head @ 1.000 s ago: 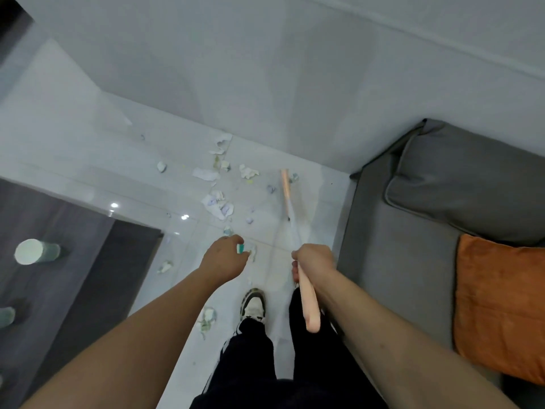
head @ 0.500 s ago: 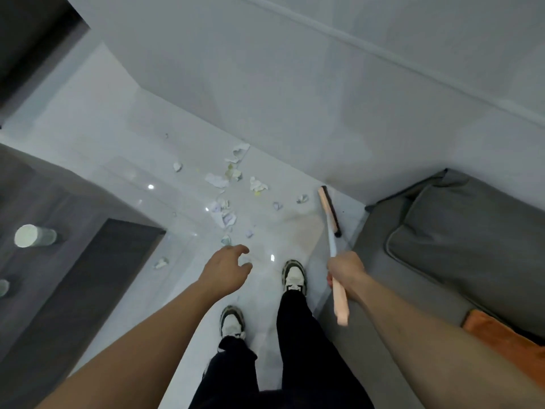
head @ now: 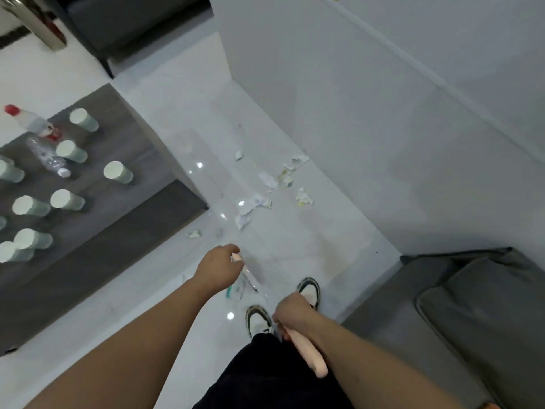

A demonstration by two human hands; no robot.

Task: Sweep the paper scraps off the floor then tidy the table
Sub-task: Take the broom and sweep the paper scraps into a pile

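My left hand (head: 218, 268) is covering the broom handle's (head: 306, 354) far end — its head is blurring out; the table (head: 97, 249) is running off-frame.

We see a glossy white floor (head: 309, 243) strewn with paper scraps (head: 253, 206) near the wall. Beside it, a dark table (head: 97, 231) carries scattered pale cups (head: 118, 172) and two plastic bottles (head: 47, 156) lying flat.

counts by the dark grey wooden table (head: 97, 231)
on it: about ten pale green paper cups (head: 118, 172), two clear plastic bottles (head: 47, 156); beside it, roughly eight white paper scraps (head: 250, 209).
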